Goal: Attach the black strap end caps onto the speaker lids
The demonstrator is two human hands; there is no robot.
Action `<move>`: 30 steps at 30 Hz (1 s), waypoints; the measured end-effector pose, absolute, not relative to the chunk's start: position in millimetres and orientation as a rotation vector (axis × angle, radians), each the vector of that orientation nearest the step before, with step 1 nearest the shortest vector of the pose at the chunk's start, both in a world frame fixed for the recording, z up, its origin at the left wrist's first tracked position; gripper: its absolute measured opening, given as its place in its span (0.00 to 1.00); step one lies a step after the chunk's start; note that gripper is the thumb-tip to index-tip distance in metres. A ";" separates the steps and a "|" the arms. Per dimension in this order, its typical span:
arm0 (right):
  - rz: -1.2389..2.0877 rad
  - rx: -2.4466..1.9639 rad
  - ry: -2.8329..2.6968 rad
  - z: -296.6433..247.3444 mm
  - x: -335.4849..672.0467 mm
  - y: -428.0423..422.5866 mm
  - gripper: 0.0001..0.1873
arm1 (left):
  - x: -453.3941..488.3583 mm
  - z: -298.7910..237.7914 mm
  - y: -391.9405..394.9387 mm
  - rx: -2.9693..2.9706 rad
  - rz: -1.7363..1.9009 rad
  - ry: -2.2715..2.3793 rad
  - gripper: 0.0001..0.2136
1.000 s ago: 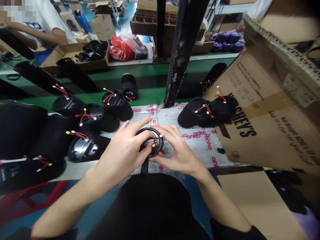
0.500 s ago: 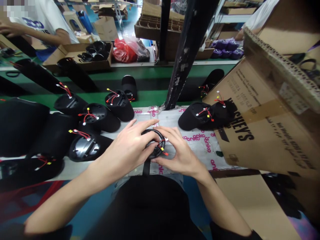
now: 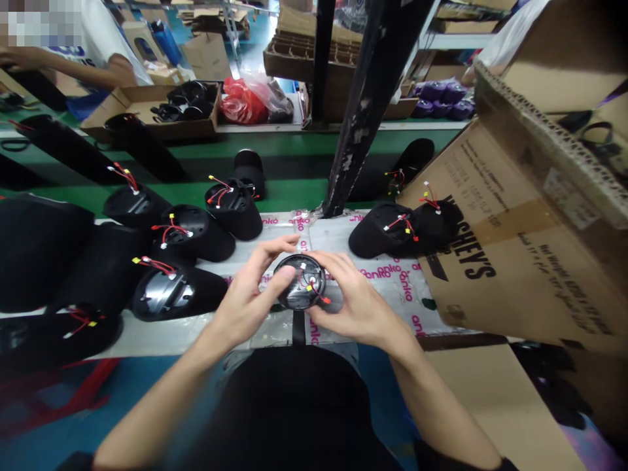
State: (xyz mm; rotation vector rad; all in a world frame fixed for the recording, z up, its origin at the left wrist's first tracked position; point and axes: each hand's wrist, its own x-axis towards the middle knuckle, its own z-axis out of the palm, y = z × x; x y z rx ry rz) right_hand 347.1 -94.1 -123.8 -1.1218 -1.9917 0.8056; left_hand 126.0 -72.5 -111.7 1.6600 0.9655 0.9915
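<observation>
My left hand (image 3: 248, 291) and my right hand (image 3: 358, 301) hold a round black plastic housing (image 3: 299, 282) between them, above the work surface. Its glossy face is turned up, and red wires with white and yellow connectors (image 3: 311, 284) lie across it. The fingers of both hands wrap its rim, and my left thumb rests on its face. A black strap (image 3: 298, 327) hangs below it. Just left of my left hand lies a similar black dome-shaped unit with a shiny face (image 3: 169, 294). Its wires are red too.
Several more wired black units (image 3: 233, 209) stand along the foil-covered, pink-printed bench (image 3: 387, 275). A large tilted cardboard box (image 3: 510, 229) juts in at right, and a chipped black post (image 3: 360, 124) rises behind. A co-worker's arm (image 3: 83, 69) reaches in at top left.
The housing has turned in my hands, so its face now shows more fully. My left hand has shifted from over the rim to its left side, and the view has tilted slightly.
</observation>
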 end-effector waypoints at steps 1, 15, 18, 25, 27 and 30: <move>0.816 -1.138 -1.982 -125.3 347.1 -96.2 0.41 | 127.4 -120.8 -77.1 1.572 1.035 0.966 0.15; 0.904 -1.278 -1.088 -159.9 309.9 -114.7 0.13 | 166.9 -183.5 -112.0 1.136 1.634 1.020 0.16; 0.819 -1.321 -1.075 -155.6 302.6 -122.3 0.13 | 169.9 -185.2 -126.1 1.146 1.564 1.095 0.16; 1.021 -1.313 -0.881 -163.2 284.8 -142.7 0.26 | 174.1 -183.0 -120.3 1.142 1.508 1.205 0.18; 1.099 -1.257 -0.742 -164.8 282.6 -141.4 0.26 | 169.3 -181.6 -112.7 1.207 1.452 1.182 0.20; 1.147 -1.234 -0.651 -163.6 279.9 -138.4 0.26 | 163.7 -180.8 -104.8 1.316 1.367 1.149 0.26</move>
